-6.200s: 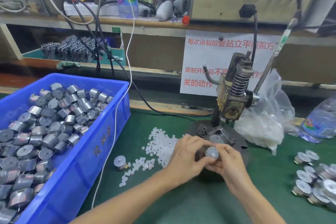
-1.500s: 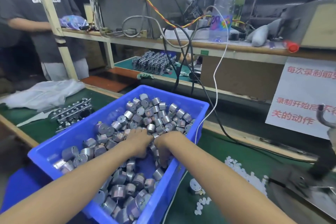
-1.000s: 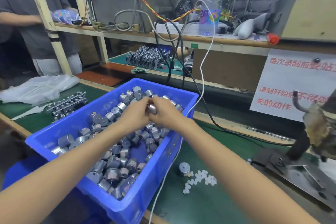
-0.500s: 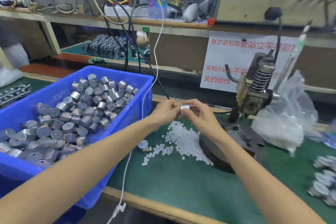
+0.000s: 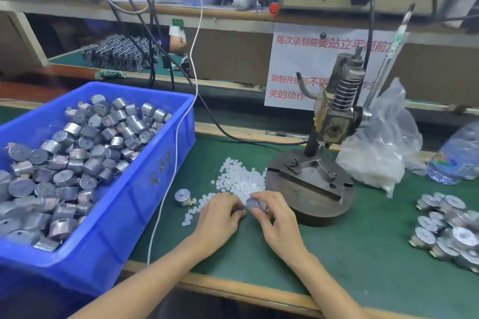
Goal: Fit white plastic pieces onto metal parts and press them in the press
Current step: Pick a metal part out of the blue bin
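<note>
Head view: nearest, the right hand (image 5: 275, 219) pinches a metal part (image 5: 252, 204) just above the green mat (image 5: 363, 254). The left hand (image 5: 219, 218), fingers curled, meets the white plastic pieces (image 5: 238, 178); whether it pinches one, I cannot tell. The press (image 5: 311, 189) stands just beyond, to the right.

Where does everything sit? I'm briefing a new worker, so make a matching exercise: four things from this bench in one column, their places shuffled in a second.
Things
1. blue bin
2. press
3. white plastic pieces
4. metal part

Places
A. held in the right hand
B. loose on the green mat, between bin and press
C. at the far left
D. on a round base, beside a plastic bag

Pairs: 1-C, 2-D, 3-B, 4-A
</note>
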